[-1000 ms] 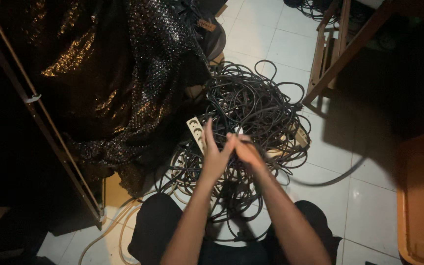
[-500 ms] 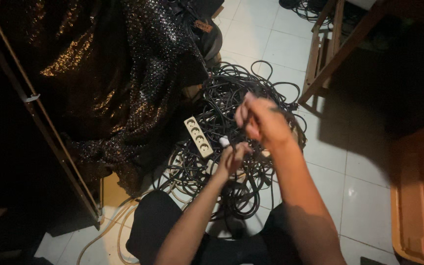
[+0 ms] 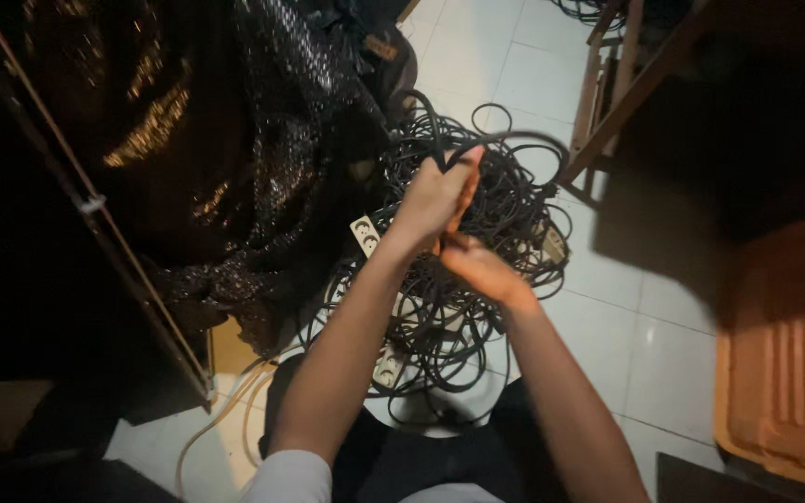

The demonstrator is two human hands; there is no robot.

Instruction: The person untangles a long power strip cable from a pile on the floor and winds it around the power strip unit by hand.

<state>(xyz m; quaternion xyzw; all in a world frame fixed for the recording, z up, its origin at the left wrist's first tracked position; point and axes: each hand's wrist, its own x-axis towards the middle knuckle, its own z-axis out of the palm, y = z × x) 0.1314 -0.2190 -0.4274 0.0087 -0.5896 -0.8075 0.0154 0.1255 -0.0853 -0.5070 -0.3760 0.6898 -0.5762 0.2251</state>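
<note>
Head view: left hand [image 3: 435, 197] clenches a black cable loop [image 3: 505, 140], lifting it free of the tangled pile [image 3: 477, 279]; right hand [image 3: 479, 268] grips a lower strand, separating it.

A black cable [image 3: 505, 140] is held up in a loop, gripped by the left hand [image 3: 435, 196] and, just below it, by the right hand [image 3: 479, 268]. The rest is heaped in a tangled pile of coils [image 3: 449, 307] on the white tiled floor [image 3: 645, 326], directly beneath the hands.
</note>
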